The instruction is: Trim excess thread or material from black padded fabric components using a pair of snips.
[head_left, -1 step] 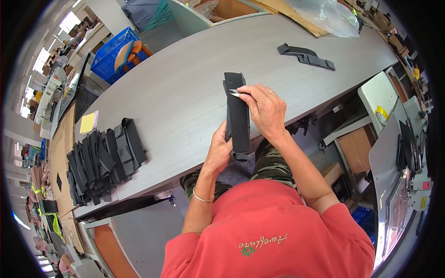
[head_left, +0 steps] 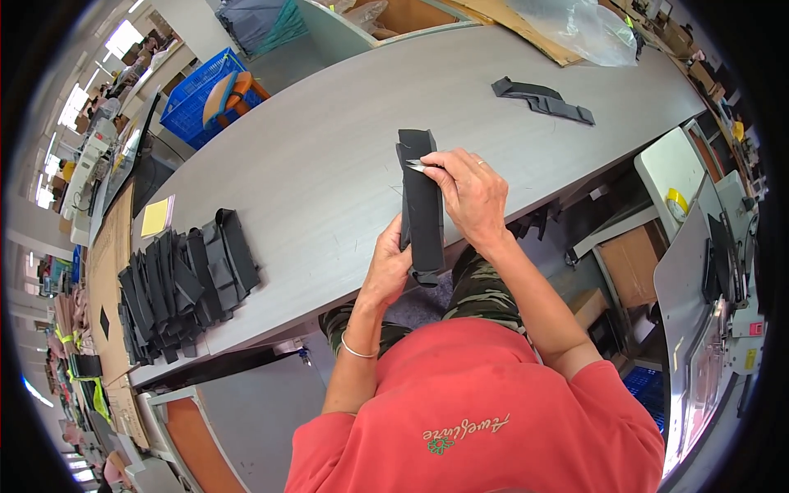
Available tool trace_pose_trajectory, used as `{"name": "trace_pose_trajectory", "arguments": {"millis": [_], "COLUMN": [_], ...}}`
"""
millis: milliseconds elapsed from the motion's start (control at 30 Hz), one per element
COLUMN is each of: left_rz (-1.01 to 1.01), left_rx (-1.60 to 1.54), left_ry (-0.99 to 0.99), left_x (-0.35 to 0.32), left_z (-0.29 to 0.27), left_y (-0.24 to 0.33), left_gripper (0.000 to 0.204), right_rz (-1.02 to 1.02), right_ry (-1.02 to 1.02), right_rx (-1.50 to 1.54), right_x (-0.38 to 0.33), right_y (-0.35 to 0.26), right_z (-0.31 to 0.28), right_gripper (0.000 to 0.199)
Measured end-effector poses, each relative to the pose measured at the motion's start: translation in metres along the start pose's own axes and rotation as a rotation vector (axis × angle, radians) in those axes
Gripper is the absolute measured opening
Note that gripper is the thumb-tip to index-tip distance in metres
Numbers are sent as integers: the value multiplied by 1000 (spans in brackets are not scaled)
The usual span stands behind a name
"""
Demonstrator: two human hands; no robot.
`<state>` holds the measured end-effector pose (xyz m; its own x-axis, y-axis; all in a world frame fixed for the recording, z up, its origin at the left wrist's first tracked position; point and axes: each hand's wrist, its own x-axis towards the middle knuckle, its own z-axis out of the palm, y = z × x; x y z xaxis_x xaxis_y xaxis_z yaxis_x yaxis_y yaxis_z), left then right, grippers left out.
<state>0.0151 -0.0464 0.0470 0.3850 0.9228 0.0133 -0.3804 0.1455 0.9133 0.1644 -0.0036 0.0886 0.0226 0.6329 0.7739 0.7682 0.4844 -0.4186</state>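
Observation:
A long black fabric strip (head_left: 424, 215) with folded edges is held lengthwise over the table's near edge. My left hand (head_left: 389, 261) is closed round its lower left side, the fingers partly behind the cloth. My right hand (head_left: 475, 191) pinches small thread snips (head_left: 417, 165) between thumb and fingers. Their pointed silver blades lie at the strip's upper left edge, and the handles are hidden in the hand. To the left lies an overlapping row of similar black strips (head_left: 182, 283). Other folded black pieces (head_left: 546, 101) rest at the far right of the table.
The grey table (head_left: 329, 140) has a curved far edge. A yellow paper pad (head_left: 157, 216) lies beyond the row of strips, with cardboard (head_left: 111, 271) along the left. Clear plastic (head_left: 579, 29) sits at the far right edge. A blue crate (head_left: 193, 103) stands past the table.
The snips' blade tips have come a little closer together. The strip and both hands have hardly moved.

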Motion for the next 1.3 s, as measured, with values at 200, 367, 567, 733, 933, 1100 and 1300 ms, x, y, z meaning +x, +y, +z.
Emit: {"name": "trace_pose_trajectory", "arguments": {"millis": [200, 367, 567, 733, 933, 1100, 1300], "left_rz": [4, 18, 54, 35, 40, 33, 74], "left_rx": [70, -32, -139, -140, -124, -217, -376], "left_ry": [-7, 38, 146, 164, 180, 39, 61], "left_x": [0, -1, 0, -1, -2, -4, -4], "left_z": [-9, -8, -6, -6, -1, -9, -12], "left_y": [-4, 4, 14, 12, 10, 10, 18], "left_gripper": [24, 27, 30, 32, 31, 30, 25], "right_rz": [83, 361, 194, 99, 42, 160, 211], "right_ry": [-59, -128, -344, -296, -233, -213, -192], "right_rx": [66, 316, 344, 281, 277, 305, 311], "right_x": [0, 2, -22, -29, -31, -25, -19], "right_y": [2, -2, -13, -21, -24, -20, -16], "right_z": [-3, -13, -31, -22, -17, -23, -36], "right_gripper": [8, 11, 16, 17, 15, 13, 16]}}
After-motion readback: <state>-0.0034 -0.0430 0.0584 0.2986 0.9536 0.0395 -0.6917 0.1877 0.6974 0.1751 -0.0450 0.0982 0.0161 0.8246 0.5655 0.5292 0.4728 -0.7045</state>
